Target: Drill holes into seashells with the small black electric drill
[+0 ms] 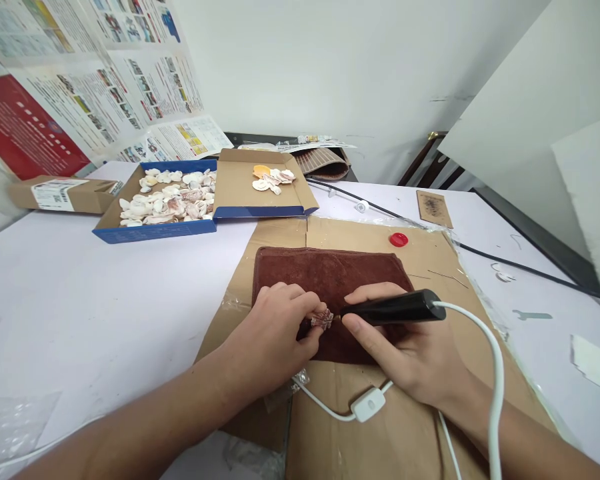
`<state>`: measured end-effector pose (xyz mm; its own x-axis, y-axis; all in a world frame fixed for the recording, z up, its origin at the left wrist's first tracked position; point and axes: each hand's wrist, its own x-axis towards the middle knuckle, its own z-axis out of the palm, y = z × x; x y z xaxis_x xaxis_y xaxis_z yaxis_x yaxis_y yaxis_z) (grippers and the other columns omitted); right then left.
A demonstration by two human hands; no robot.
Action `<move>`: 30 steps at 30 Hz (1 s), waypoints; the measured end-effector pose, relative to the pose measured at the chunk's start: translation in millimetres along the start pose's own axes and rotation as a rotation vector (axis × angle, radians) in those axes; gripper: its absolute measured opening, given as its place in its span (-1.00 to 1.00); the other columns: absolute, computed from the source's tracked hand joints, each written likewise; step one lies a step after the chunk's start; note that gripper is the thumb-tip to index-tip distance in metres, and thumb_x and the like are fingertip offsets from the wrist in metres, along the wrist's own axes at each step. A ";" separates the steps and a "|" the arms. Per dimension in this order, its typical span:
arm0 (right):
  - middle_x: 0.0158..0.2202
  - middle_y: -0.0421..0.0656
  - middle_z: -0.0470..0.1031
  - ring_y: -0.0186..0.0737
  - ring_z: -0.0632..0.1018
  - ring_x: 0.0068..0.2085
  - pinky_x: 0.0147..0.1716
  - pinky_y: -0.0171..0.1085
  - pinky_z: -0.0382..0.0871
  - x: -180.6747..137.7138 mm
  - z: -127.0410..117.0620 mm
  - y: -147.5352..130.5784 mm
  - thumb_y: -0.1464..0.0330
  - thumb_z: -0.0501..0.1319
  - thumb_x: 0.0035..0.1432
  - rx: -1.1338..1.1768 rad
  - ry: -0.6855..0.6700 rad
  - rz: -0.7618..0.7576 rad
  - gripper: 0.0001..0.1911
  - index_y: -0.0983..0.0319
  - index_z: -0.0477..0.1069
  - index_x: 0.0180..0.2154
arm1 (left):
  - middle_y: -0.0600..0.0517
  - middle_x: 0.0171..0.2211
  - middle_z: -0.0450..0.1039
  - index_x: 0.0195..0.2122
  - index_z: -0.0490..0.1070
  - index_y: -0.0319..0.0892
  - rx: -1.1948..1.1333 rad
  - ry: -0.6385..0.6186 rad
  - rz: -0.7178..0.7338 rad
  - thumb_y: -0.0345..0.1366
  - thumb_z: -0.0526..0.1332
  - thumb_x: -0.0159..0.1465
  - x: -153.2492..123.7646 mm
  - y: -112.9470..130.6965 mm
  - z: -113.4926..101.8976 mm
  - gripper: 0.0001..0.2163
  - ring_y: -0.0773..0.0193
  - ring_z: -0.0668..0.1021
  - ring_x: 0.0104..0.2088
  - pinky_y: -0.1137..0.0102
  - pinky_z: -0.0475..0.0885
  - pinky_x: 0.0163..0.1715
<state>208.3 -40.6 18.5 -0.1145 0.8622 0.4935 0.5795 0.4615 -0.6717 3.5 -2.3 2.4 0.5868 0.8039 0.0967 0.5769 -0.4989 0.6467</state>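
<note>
Between the thumb and fingers of my left hand (285, 327) is a small brown-and-white seashell (323, 319). My right hand (420, 360) grips a black-handled electric pen tool (393, 309), with a white cord (495, 373) running from its back end. The tool's short metal tip is at the right edge of the shell; whether it touches cannot be made out. Both hands are over a folded dark brown cloth (325, 273), which lies on a cardboard sheet (360, 233). A white inline switch (368, 405) rests on the cardboard below the hands.
A blue-sided box (155, 233) full of seashells stands at the back left, its open lid (235, 180) holding several more. A red cap (399, 240), metal needles (450, 277) and a small wrench (531, 315) lie to the right. A black cable (380, 209) crosses the table behind.
</note>
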 end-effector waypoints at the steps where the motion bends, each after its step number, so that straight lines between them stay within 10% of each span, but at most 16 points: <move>1: -0.38 -0.19 0.67 -0.28 0.61 -0.52 -0.61 -0.35 0.49 0.3 -1.2 1.0 0.41 0.35 0.26 0.006 -0.008 0.016 -0.93 0.18 0.53 -0.19 | 0.04 -0.24 0.58 -0.25 0.51 -0.11 -0.003 -0.002 -0.004 -0.45 0.27 0.34 -0.1 -0.5 -0.2 -0.91 0.11 0.53 -0.19 0.15 0.39 -0.13; 10: -0.34 -0.13 0.73 -0.17 0.66 -0.44 -0.59 -0.31 0.50 -1.7 -10.1 13.2 0.39 0.36 0.18 -0.024 -0.062 0.113 -0.93 0.16 0.62 -0.25 | 0.07 -0.19 0.60 -0.23 0.48 -0.09 -0.062 -0.056 -0.061 -0.38 0.29 0.41 -0.4 -2.0 -4.6 -0.93 0.12 0.56 -0.13 0.17 0.39 -0.09; 30: -0.53 -0.25 0.49 -0.27 0.47 -0.58 -0.60 -0.28 0.45 -9.1 0.5 -6.3 0.59 0.26 0.16 -0.223 -0.131 -0.464 -0.68 0.16 0.46 -0.09 | 0.01 -0.22 0.54 -0.26 0.44 -0.13 0.034 -0.066 -0.061 -0.39 0.20 0.44 -0.6 1.4 -1.1 -0.90 0.05 0.52 -0.15 0.09 0.39 -0.09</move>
<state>205.3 -51.3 17.9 -0.4909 0.6033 0.6285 0.5999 0.7572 -0.2583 3.3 -3.1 4.1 0.5859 0.8104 0.0068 0.6308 -0.4613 0.6240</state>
